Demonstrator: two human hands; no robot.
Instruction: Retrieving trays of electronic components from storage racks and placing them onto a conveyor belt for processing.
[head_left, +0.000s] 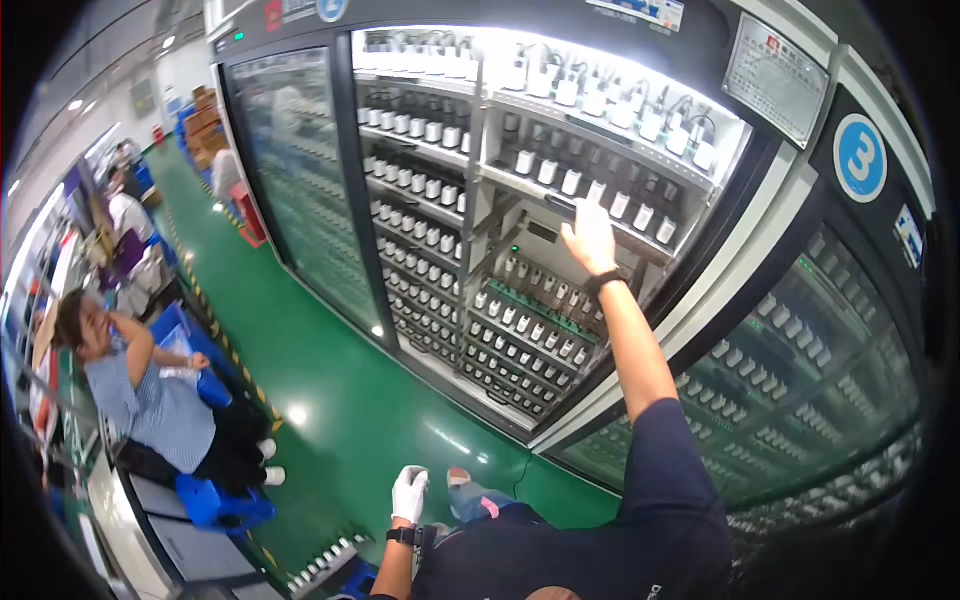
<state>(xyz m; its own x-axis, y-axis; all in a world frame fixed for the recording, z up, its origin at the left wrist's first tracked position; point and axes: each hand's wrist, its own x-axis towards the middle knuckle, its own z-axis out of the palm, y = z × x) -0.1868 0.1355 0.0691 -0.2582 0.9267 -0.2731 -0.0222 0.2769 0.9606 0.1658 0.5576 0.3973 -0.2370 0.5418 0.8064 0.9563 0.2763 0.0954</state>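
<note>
My right hand (592,238), in a pale glove, reaches up into the lit, open cabinet. Its fingers are bent over the front edge of a shelf tray (536,184), beside a dark handle. Along that tray stands a row of white block-shaped devices (571,182); one is right above my fingertips. The overexposed glove blurs the exact finger contact. Low in front of my body, my left hand (409,494) wears a white glove. Its fingers are curled in, and nothing shows in them.
Lower tiers (520,325) hold more devices, and cabled ones (595,100) fill the top shelf. Glass doors (300,170) flank the opening. A seated person (155,400) is at left near a blue stool (222,505). A rack of white devices (325,562) sits low by my left arm.
</note>
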